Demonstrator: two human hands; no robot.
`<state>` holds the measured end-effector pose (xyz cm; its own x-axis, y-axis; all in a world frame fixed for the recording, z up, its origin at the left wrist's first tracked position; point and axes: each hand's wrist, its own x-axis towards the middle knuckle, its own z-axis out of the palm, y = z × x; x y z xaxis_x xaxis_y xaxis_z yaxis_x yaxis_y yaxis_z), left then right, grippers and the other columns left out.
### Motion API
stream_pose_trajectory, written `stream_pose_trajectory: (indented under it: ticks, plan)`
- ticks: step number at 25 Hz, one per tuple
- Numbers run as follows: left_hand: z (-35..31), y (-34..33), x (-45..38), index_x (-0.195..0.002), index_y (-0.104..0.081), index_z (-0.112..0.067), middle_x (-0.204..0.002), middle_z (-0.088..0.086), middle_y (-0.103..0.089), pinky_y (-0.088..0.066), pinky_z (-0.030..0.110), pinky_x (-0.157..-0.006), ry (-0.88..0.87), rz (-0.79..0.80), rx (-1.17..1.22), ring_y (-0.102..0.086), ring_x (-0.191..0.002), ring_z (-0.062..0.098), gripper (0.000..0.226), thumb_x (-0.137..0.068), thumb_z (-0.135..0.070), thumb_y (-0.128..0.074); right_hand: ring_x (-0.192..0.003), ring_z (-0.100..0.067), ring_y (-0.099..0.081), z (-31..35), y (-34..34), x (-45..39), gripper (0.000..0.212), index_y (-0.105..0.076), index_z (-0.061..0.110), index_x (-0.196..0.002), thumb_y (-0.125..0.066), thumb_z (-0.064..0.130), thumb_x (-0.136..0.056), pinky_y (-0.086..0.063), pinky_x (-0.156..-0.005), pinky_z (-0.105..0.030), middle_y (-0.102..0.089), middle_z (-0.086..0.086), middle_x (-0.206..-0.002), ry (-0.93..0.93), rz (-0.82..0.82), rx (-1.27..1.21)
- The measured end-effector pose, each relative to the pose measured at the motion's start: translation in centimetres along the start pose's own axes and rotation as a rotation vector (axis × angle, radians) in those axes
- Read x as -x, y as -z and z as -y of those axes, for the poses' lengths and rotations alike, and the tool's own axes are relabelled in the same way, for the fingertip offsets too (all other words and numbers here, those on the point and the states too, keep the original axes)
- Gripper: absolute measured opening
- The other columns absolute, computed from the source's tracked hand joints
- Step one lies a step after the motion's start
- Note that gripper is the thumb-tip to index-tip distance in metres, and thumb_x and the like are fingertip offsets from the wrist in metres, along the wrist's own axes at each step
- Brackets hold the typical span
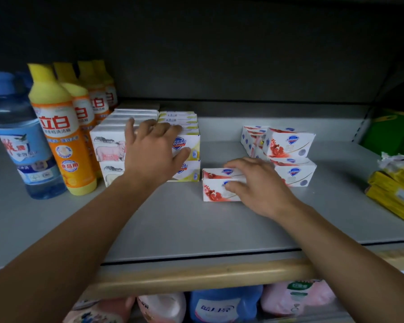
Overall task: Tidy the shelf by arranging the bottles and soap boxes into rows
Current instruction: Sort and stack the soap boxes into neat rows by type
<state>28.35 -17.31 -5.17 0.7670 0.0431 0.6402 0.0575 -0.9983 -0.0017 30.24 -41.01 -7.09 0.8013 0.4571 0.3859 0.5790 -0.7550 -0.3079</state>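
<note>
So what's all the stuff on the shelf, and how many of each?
blue bottle: one, clear blue with a blue cap, far left
orange bottles: four showing, yellow caps, in a row going back beside the blue one
sheep boxes: white, stacked two high in a row going back, total unclear
yellow-edged boxes: white and yellow, stacked rows right of the sheep ones, total unclear
red boxes: white and red, a loose pile at right
front red box: one, standing alone in front
yellow packs: yellow, far right edge, count unclear
shelf: grey
left hand: resting on the stacked boxes
right hand: gripping the front red box
</note>
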Motion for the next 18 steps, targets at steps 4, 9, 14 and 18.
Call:
stream_pose_trajectory:
  ticks: [4,9,14,18]
  plan:
    - [0.2,-1.0,0.3,-0.131,-0.057,-0.024,-0.13,0.0,-0.061,-0.018,0.051,-0.112,-0.016,-0.1,0.027,-0.044,-0.127,0.031,0.056,-0.09,-0.058,-0.041,-0.121,-0.028,-0.043,-1.4,-1.2,-4.7,0.042,-0.055,0.017,-0.13,-0.065,0.021,-0.089,-0.03,-0.099,-0.031,-0.057,-0.006,-0.128,-0.056,-0.243,0.082]
    - [0.2,-2.0,0.5,-0.129,-0.06,-0.024,-0.127,-0.002,-0.062,-0.018,0.05,-0.113,0.0,-0.19,0.087,-0.045,-0.125,0.028,0.053,-0.096,-0.055,-0.033,-0.12,-0.03,-0.044,-3.1,-4.8,-13.0,0.045,-0.056,0.018,-0.132,-0.067,0.02,-0.088,-0.036,-0.099,-0.036,-0.06,-0.006,-0.129,-0.077,-0.308,0.193]
    - [0.1,-2.4,0.4,-0.127,-0.061,-0.026,-0.124,-0.005,-0.062,-0.015,0.048,-0.114,0.005,-0.236,0.106,-0.046,-0.122,0.027,0.051,-0.099,-0.051,-0.027,-0.122,-0.033,-0.039,-5.6,-7.8,-18.2,0.044,-0.058,0.02,-0.131,-0.064,0.023,-0.088,-0.032,-0.101,-0.035,-0.053,-0.008,-0.131,-0.075,-0.252,0.146]
    - [0.2,-2.8,0.4,-0.125,-0.062,-0.025,-0.123,-0.006,-0.062,-0.017,0.048,-0.114,0.007,-0.279,0.11,-0.047,-0.12,0.026,0.049,-0.099,-0.05,-0.029,-0.117,-0.036,-0.042,-6.0,-9.0,-20.5,0.04,-0.063,0.023,-0.129,-0.06,0.027,-0.089,-0.037,-0.099,-0.04,-0.055,-0.009,-0.127,-0.037,-0.238,0.258]
